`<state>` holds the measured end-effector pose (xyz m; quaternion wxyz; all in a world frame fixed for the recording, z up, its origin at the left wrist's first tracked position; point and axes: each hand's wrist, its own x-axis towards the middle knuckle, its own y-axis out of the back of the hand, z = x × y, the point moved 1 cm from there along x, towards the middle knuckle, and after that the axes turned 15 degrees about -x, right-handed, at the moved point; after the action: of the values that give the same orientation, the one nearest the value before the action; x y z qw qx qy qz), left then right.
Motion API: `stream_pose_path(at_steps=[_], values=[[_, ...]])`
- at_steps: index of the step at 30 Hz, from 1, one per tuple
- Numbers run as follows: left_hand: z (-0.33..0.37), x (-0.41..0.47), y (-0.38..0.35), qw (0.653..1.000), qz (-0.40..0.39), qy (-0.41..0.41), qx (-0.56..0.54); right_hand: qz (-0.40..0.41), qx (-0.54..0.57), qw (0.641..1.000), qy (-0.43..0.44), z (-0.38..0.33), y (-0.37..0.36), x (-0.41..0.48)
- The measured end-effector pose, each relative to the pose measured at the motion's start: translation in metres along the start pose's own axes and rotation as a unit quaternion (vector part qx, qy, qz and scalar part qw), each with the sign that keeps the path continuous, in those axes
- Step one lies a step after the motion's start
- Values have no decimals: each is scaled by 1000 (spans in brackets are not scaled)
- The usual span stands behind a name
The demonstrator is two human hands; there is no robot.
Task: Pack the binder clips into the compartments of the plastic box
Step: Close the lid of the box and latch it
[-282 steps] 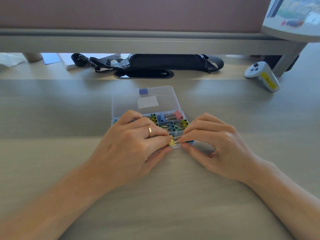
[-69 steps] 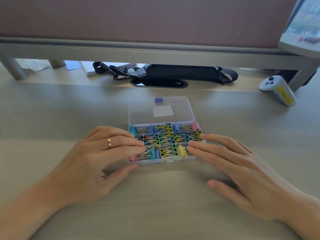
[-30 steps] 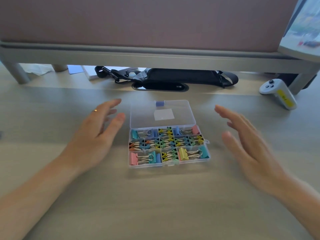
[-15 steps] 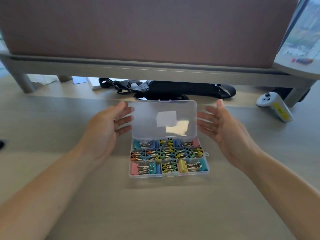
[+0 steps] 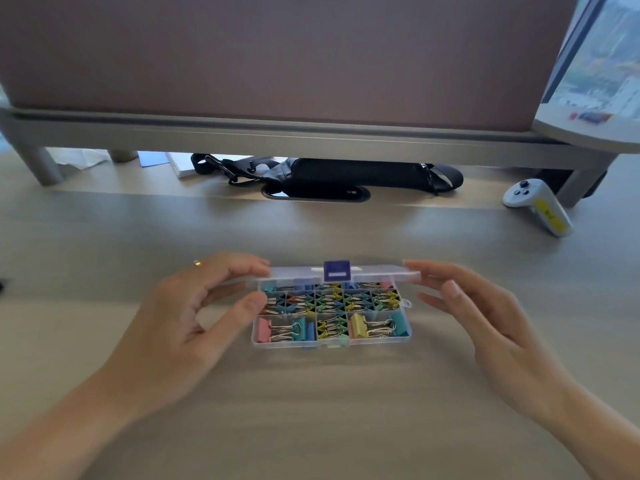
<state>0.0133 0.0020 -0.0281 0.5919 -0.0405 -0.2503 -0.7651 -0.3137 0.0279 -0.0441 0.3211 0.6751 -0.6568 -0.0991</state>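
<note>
A clear plastic box (image 5: 330,345) sits on the desk in front of me, its compartments filled with several coloured binder clips (image 5: 360,328). Its clear lid (image 5: 377,271) is swung forward and hangs half shut over the back row, seen edge-on, with a purple latch (image 5: 336,269) in the middle. My left hand (image 5: 180,317) touches the lid's left end with its fingertips, thumb beside the box's left wall. My right hand (image 5: 485,317) touches the lid's right end with extended fingers. Neither hand holds a clip.
A black bag (image 5: 346,178) lies under the grey desk shelf (image 5: 277,140) behind the box. A white controller with a yellow label (image 5: 540,209) lies at the back right. Papers (image 5: 180,164) lie at the back left.
Both hands reached to the lid, lifted it upright, and have now swung it forward and down over the box. The box itself has stayed in place.
</note>
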Motion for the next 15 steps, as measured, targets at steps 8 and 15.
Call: stream_pose_path(at_steps=[8,15], values=[[-10,-14,-1,971,-42,-163,170,37,-230,969,85,3,0,-15],[-32,-21,8,947,-97,-177,248,91,-303,929,191,9,-2,-20]])
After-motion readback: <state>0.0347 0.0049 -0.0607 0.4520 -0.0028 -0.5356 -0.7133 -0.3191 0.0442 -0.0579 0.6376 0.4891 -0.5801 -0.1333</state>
